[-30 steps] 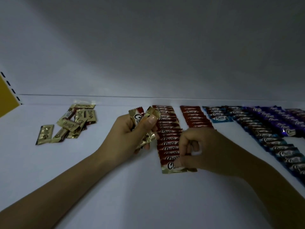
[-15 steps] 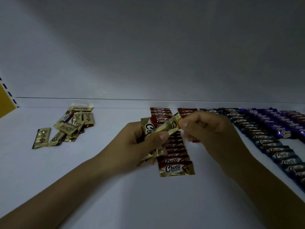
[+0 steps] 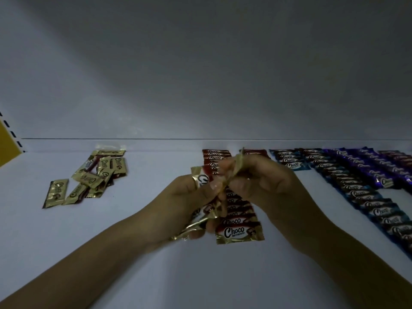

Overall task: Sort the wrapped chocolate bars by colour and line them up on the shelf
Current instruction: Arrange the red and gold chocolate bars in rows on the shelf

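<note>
While L hand (image 3: 178, 204) grips the bunch (image 3: 200, 178), R hand (image 3: 265, 188) pinches one Choco bar (image 3: 236, 167).
Red row (image 3: 239, 233) just beneath R hand, bars lying crosswise.

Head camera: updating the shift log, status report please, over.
Left hand grips a bunch of gold-edged bars. Right hand pinches a single bar off the bunch, above the red row. Loose gold pile unsorted at left. Nothing in the way.

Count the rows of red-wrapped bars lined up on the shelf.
2. A long red row runs front to back at centre; a second red row sits just right of it at the back, mostly hidden by the right hand.
</note>
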